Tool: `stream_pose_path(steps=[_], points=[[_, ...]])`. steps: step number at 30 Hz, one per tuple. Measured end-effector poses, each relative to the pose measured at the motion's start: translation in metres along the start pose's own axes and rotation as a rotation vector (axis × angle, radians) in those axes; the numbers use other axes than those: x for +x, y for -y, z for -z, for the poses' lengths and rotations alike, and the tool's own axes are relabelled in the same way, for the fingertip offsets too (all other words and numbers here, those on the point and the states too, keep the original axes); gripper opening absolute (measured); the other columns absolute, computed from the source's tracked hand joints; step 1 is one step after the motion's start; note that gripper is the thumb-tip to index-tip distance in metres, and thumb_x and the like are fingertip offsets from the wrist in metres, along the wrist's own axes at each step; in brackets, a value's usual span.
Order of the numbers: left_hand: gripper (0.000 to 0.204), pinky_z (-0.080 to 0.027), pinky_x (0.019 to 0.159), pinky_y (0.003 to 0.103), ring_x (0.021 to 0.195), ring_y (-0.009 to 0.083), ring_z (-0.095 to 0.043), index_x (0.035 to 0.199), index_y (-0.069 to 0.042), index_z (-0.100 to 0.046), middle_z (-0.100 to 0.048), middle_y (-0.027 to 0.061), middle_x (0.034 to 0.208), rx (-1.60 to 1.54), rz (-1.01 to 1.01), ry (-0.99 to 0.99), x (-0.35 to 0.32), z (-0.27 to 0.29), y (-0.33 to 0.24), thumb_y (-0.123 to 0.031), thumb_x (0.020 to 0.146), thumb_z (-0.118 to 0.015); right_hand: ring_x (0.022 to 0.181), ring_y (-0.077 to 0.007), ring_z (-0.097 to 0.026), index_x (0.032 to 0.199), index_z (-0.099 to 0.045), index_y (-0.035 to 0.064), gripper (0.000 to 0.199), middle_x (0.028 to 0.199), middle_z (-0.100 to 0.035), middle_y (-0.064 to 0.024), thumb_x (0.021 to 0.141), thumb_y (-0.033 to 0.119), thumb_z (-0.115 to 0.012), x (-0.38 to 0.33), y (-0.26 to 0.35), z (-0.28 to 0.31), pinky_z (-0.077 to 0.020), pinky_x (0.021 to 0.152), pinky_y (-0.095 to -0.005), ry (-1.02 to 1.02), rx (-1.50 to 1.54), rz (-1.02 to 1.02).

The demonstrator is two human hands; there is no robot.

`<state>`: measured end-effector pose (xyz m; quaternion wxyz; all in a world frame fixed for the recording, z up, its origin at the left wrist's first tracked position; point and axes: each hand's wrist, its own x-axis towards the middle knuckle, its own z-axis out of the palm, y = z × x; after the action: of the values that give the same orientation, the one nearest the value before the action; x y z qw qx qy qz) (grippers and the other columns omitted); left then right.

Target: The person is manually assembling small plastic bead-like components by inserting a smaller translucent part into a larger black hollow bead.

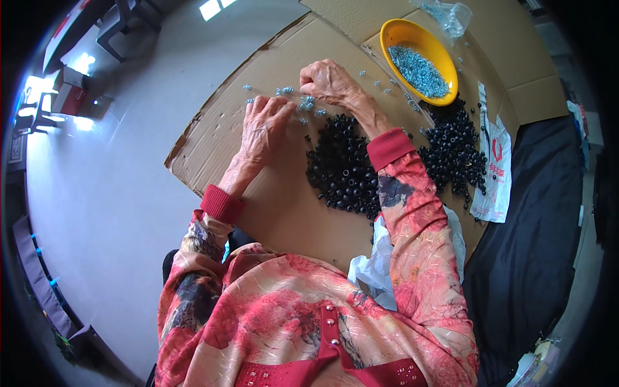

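Note:
My left hand point(264, 126) rests palm down on the brown cardboard sheet point(219, 135), its fingertips among small silvery metal pieces point(306, 103). Just to its right, my right hand point(329, 82) is curled into a loose fist over the same scattered pieces; what it pinches I cannot tell. A heap of small black ring-shaped parts point(342, 168) lies below both hands, partly under my right forearm. A second heap of the black parts point(454, 148) lies to the right.
A yellow oval bowl point(394, 32) full of silvery pieces stands at the back right, with a clear bag point(451, 14) of more behind it. A white plastic bag point(493, 171) lies at the right, another point(374, 267) near my lap. Dark cloth point(541, 213) covers the right side. Grey floor is at left.

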<state>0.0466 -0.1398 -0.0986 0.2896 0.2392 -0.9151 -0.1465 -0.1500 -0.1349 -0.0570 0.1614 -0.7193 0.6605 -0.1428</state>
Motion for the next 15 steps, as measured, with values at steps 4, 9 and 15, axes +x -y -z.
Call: stream_pose_path(steps=[4, 9, 15], points=[[0.033, -0.042, 0.080, 0.039, 0.094, 0.0284, -0.050, 0.100, -0.008, -0.060, -0.058, 0.0084, 0.103, 0.020, 0.006, -0.004, -0.006, 0.005, -0.001, -0.001, 0.069, -0.056, 0.070, -0.0320, -0.061, 0.073, -0.064, 0.0042, 0.015, 0.073, -0.062, -0.0164, 0.069, 0.017, -0.058, -0.007, 0.004, -0.004, -0.0490, 0.068, -0.0386, -0.025, 0.046, -0.014], [0.035, -0.041, 0.080, 0.039, 0.094, 0.0278, -0.050, 0.099, -0.008, -0.061, -0.057, 0.0080, 0.102, -0.029, 0.038, -0.014, -0.008, 0.010, -0.005, 0.001, 0.065, -0.057, 0.068, -0.0328, -0.061, 0.072, -0.065, 0.0058, 0.016, 0.070, -0.062, -0.0162, 0.067, 0.019, -0.057, -0.005, -0.003, -0.022, -0.0496, 0.065, -0.0395, -0.145, -0.127, 0.150], [0.033, -0.038, 0.082, 0.038, 0.098, 0.0255, -0.048, 0.098, -0.013, -0.062, -0.056, 0.0066, 0.105, -0.003, 0.016, -0.003, -0.001, 0.003, -0.020, -0.002, 0.068, -0.056, 0.060, -0.0272, -0.060, 0.069, -0.064, 0.0056, 0.018, 0.065, -0.062, -0.0133, 0.067, 0.020, -0.054, -0.001, 0.005, 0.002, -0.0493, 0.061, -0.0374, 0.010, -0.014, 0.055]])
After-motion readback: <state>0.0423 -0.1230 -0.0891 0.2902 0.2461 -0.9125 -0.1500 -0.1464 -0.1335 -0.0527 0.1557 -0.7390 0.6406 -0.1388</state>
